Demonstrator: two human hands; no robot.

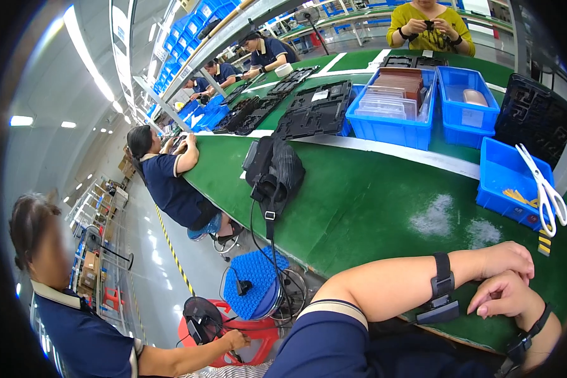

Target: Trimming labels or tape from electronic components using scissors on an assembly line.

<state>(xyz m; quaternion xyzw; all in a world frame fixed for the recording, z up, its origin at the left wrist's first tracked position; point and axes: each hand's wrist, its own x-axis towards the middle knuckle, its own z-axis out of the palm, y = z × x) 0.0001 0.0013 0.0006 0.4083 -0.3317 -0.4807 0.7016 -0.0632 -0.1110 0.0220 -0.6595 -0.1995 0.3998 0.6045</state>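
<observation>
My left hand (509, 261) lies on the green tabletop at the lower right, its fingers bent downward and closed, no object showing in them. Just below it, against its fingers, is my right hand (499, 295). The thumb and fingers of that hand are loosely bent and apart, with nothing visible between them. Each wrist wears a black strap with a small device. Two patches of whitish bits (436, 216) lie on the green surface beyond my hands. Beyond them on the right, white-handled scissors (544, 189) lean in a small blue bin (499, 195), with yellow pieces inside.
Larger blue bins (384, 125) hold brown and clear sheets. Black molded trays (315, 108) line the table. A black bag (276, 173) with cables lies at the near edge. Coworkers sit along the table; another reaches beside a red stool (258, 334) at left.
</observation>
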